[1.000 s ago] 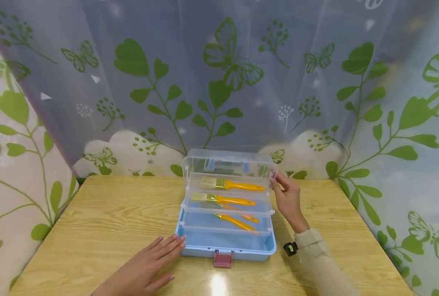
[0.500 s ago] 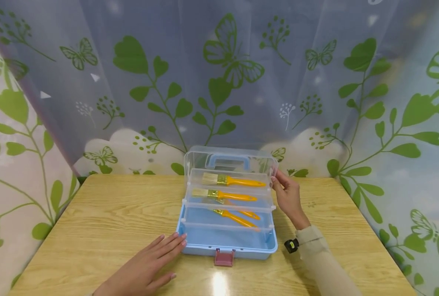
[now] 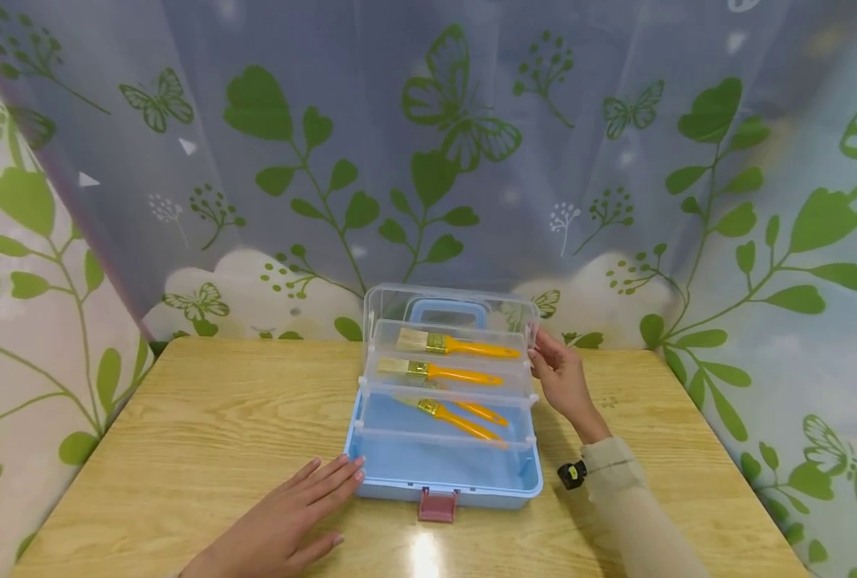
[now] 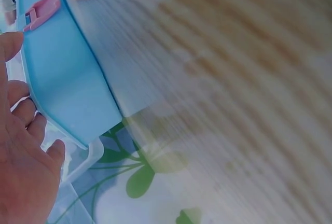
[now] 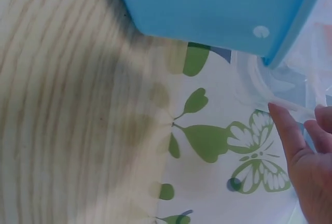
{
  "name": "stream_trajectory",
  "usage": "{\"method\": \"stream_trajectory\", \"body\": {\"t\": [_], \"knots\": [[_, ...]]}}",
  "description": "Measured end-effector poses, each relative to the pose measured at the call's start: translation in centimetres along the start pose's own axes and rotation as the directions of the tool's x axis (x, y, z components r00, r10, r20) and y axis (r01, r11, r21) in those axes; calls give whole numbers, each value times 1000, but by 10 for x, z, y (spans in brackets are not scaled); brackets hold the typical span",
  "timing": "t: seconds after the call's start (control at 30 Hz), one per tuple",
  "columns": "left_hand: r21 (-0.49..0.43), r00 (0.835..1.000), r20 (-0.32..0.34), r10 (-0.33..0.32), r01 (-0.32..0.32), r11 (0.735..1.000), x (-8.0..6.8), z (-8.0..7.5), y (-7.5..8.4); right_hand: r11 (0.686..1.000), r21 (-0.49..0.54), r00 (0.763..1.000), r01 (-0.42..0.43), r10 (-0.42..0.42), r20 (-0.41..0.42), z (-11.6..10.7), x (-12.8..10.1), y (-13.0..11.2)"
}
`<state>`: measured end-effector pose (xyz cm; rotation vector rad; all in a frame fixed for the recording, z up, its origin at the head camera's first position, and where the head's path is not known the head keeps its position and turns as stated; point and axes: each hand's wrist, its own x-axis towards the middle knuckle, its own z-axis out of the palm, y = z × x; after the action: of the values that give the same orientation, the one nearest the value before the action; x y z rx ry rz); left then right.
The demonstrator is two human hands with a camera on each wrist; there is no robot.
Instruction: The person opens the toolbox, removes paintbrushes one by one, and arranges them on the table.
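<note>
A light-blue tool box (image 3: pixel 399 486) stands open on the wooden table (image 3: pixel 218 417), its clear tiered trays fanned back. One yellow-handled brush (image 3: pixel 457 346) lies in the top tray, a second brush (image 3: pixel 438 371) in the tray below, and more brushes (image 3: pixel 457 417) lie in the blue bottom. My right hand (image 3: pixel 554 373) pinches the right end of the top clear tray (image 5: pixel 259 86); its fingertips (image 5: pixel 280 117) touch the rim. My left hand (image 3: pixel 305 506) lies flat on the table, fingertips against the box's front left corner (image 4: pixel 67 79).
A pink latch (image 3: pixel 438 506) hangs at the box's front edge. The clear lid (image 3: pixel 385 301) with a blue handle (image 3: pixel 446 309) stands upright behind the trays. A leaf-and-butterfly curtain (image 3: pixel 428 160) hangs close behind the table. A small black device (image 3: pixel 571 474) sits at my right wrist.
The trays and lid have swung farther back, bringing the lid's blue handle into view and uncovering more of the bottom. My right hand followed the tray; my left hand stayed put.
</note>
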<state>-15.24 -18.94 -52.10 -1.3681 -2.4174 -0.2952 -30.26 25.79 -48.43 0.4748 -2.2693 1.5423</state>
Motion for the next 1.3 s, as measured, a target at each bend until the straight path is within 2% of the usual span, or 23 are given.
{"method": "stream_trajectory", "body": {"t": [0.2, 0.4, 0.67, 0.77, 0.97, 1.1, 1.3], "knots": [[12, 1000, 19, -6, 6, 1000, 1, 0, 0, 999, 19, 998, 36, -36, 44, 0, 2, 10], [-11, 1000, 9, -7, 7, 1000, 0, 1, 3, 997, 74, 996, -36, 30, 82, 0, 1, 13], [-49, 1000, 0, -14, 14, 999, 0, 1, 8, 996, 68, 989, -61, 51, 138, -3, 5, 16], [-51, 1000, 15, -16, 17, 999, -3, 1, 11, 991, 55, 981, -118, 108, 160, -4, 5, 15], [-35, 1000, -21, 9, -10, 999, -5, 3, 14, 960, 78, 943, -271, 248, 220, -8, 6, 14], [-39, 997, -71, 35, -38, 999, -6, 7, 15, 942, 97, 923, -323, 291, 251, -10, 7, 15], [-38, 994, -107, 30, -34, 999, -8, 11, 14, 909, 99, 883, -405, 360, 302, -9, 11, 16]]}}
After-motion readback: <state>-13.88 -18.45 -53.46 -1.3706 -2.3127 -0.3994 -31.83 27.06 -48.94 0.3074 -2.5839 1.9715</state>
